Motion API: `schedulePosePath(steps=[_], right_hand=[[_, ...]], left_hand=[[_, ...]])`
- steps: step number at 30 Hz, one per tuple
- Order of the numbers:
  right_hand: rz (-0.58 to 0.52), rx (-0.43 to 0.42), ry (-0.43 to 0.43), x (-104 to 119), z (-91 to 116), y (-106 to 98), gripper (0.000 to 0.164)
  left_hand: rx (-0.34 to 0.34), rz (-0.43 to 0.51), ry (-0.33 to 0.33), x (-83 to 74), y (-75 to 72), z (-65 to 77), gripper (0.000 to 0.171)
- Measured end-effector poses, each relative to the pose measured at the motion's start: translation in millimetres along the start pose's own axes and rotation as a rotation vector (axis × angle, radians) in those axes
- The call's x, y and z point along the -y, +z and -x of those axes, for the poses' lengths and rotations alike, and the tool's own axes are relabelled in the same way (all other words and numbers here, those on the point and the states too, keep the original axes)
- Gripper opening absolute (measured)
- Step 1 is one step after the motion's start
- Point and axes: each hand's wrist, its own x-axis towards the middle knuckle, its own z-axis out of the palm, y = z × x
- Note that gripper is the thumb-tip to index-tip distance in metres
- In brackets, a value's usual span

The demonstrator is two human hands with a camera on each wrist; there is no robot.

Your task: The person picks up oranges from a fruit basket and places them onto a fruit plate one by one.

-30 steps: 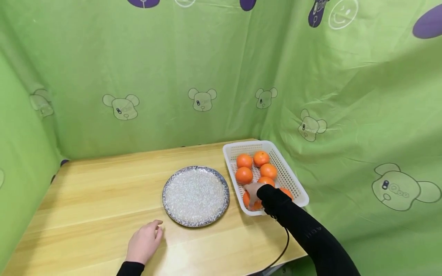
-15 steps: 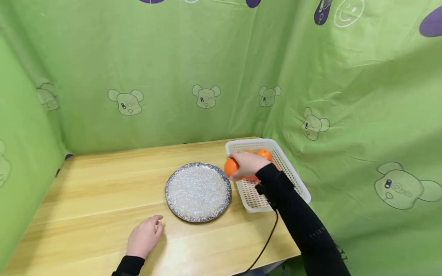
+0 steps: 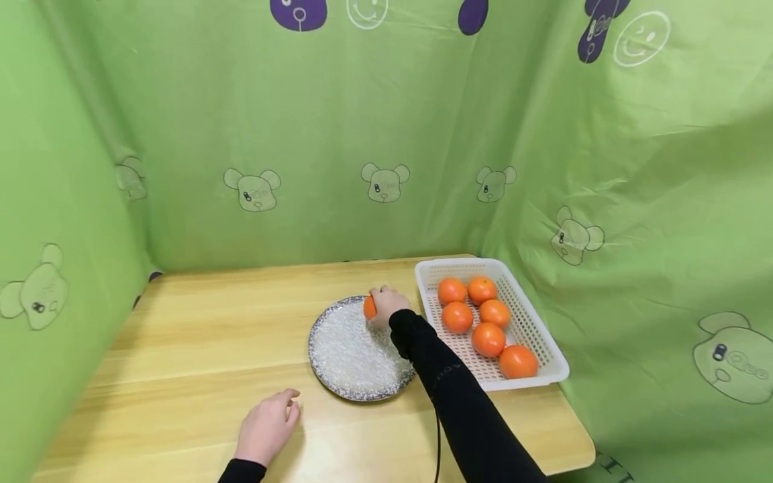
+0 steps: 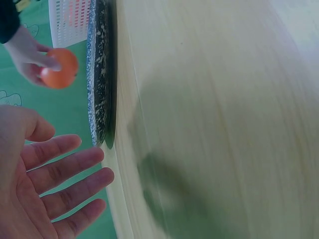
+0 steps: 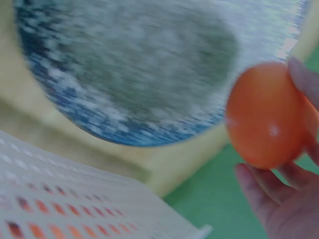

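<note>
My right hand [image 3: 388,307] grips an orange [image 5: 271,115] between thumb and fingers, over the far right part of a round speckled plate [image 3: 356,355] with a dark blue rim. In the left wrist view the held orange [image 4: 61,68] is above the plate's level, apart from it. To the right of the plate stands a white perforated basket [image 3: 546,349] with several more oranges [image 3: 488,339] inside. Near the plate's front left, my left hand [image 3: 266,428] hovers by the table, its fingers [image 4: 75,191] relaxed and holding nothing.
The light wooden table [image 3: 199,349] carries the plate and basket. Green curtains [image 3: 314,221] hang behind and on both sides. A thin black cable [image 3: 438,443] runs down from my right sleeve over the table's front.
My right hand took hold of an orange in the basket, lifted it out and carried it left over the plate. The left hand stays about where it was. The head view shifted slightly.
</note>
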Motion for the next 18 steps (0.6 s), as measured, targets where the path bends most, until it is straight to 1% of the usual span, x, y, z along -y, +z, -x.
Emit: schedulePosePath(steps=[4, 6, 9, 11, 12, 14, 16, 18], right_hand=[[0.02, -0.101, 0.01, -5, -2, 23, 0.071], [0.035, -0.131, 0.01, -9, 0, 31, 0.07], [0.036, -0.12, 0.028, -13, 4, 41, 0.071], [0.015, -0.095, 0.045, -15, 7, 42, 0.075], [-0.008, -0.078, 0.056, -16, 8, 40, 0.078], [-0.063, -0.049, 0.063, -19, 11, 29, 0.081], [-0.121, -0.027, 0.045, -26, 16, 8, 0.078], [-0.185, -0.031, 0.028, -36, 25, -19, 0.069]], left_hand=[[-0.001, -0.002, -0.014, -1.6, 2.1, 1.9, 0.017], [0.011, 0.003, -0.017, -3.2, 2.8, 0.9, 0.017], [0.024, 0.005, -0.019, -4.7, 2.5, -0.2, 0.017], [0.029, 0.007, -0.014, -5.0, 1.8, -0.7, 0.017], [0.033, 0.009, -0.011, -4.8, 1.1, -0.9, 0.017], [0.044, 0.013, -0.007, -3.7, -0.7, -1.0, 0.018], [0.057, 0.015, -0.008, -1.7, -2.8, -1.0, 0.019], [0.063, 0.018, -0.012, 0.7, -5.5, -1.1, 0.019]])
